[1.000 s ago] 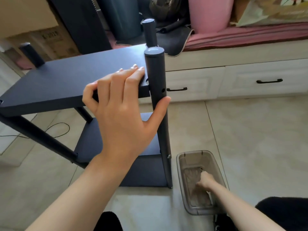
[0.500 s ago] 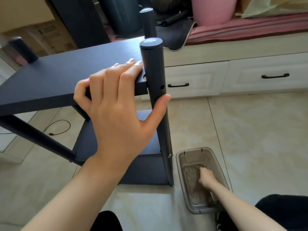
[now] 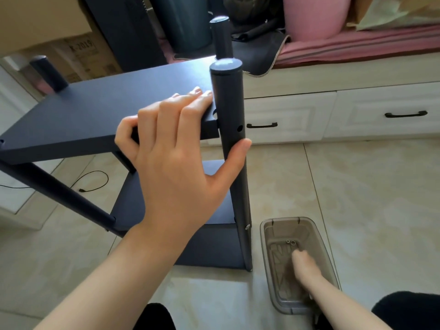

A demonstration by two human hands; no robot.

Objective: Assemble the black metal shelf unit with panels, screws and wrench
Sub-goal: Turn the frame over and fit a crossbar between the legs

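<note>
Left hand (image 3: pixel 176 160): fingers curled over panel (image 3: pixel 107 108) edge, thumb pressed against post (image 3: pixel 232 144).
Right hand (image 3: pixel 303 265): inside bin (image 3: pixel 269 234); grip could not be told.

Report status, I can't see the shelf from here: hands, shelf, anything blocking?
Left hand grips top panel against front post. Right hand down in grey bin, grasp unclear. Post's screw hole empty, unobstructed.

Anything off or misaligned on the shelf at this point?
One thing: the upper black metal shelf panel meets the front round black post with an empty screw hole showing, so that corner looks unfastened. The left hand grips panel and post together.
</note>
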